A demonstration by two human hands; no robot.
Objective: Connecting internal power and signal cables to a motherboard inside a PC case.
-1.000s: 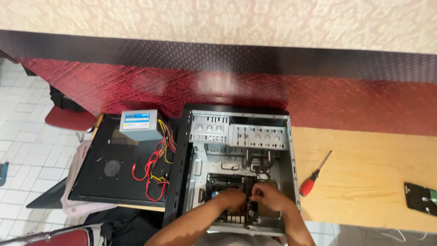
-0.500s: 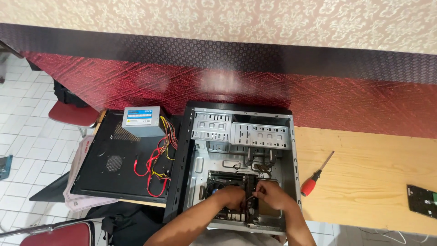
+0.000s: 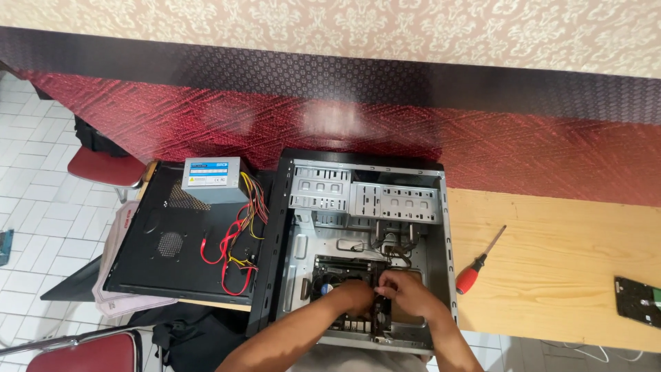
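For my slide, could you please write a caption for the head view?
Both hands, left hand and right hand, work on the motherboard inside an open computer case; red-handled screwdriver beside it.

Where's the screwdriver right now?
In the head view the red-handled screwdriver lies on the wooden table, just right of the open computer case, apart from both hands, with a dark flat drive farther right.

The motherboard [image 3: 344, 293] lies flat in the lower part of an open computer case [image 3: 365, 179], which rests on its side (side panel off) on the wooden table. It is dark, with small components showing; both hands cover its middle, so much of it is hidden.
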